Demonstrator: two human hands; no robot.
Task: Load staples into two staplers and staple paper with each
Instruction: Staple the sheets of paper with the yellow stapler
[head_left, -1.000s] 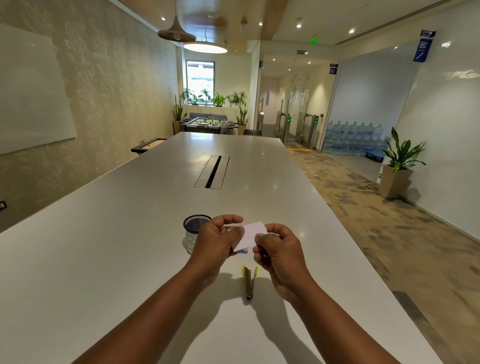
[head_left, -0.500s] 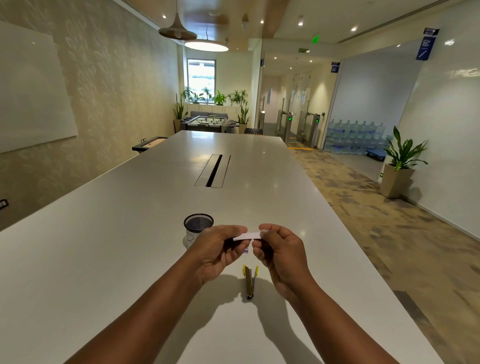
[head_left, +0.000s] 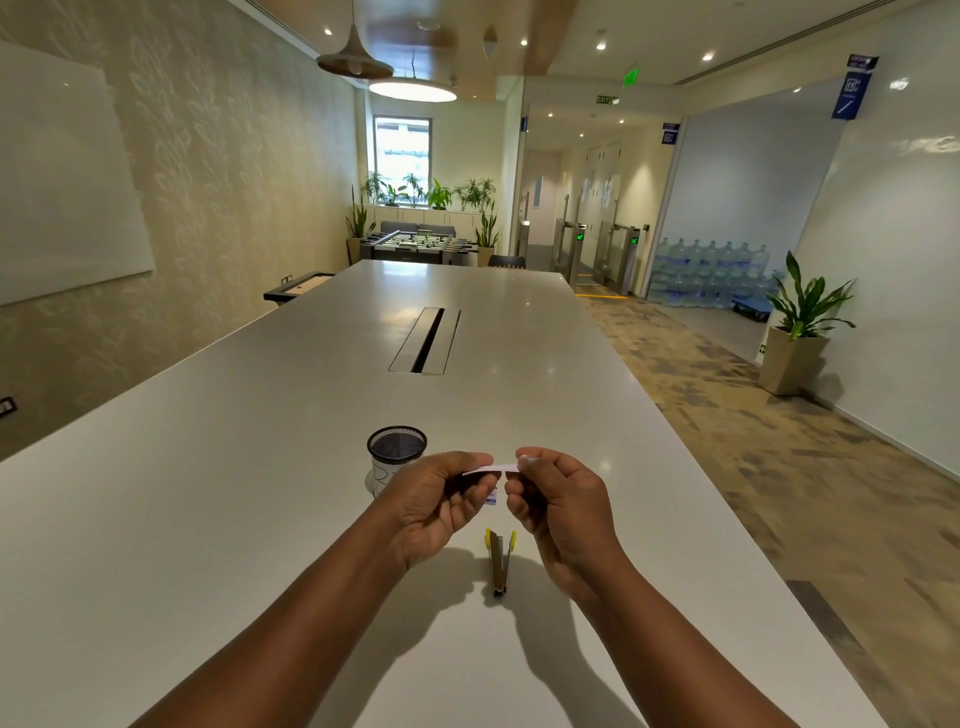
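While pinched between both hands (head_left: 498, 499), paper (head_left: 491, 470) edge-on.

Your head camera records a bright, evenly lit room: recessed ceiling spots and a glowing round pendant lamp (head_left: 412, 89) overhead, plus a blown-out window (head_left: 402, 150) at the far end. The glossy white table (head_left: 208, 467) throws back soft patches of glare along its middle. Your forearms cast broad, soft-edged shadows toward you, and the yellow stapler (head_left: 500, 561) lies between them. Focus holds sharp from near to far. Wide-angle distortion bows the walls and ceiling lines at your frame's edges.
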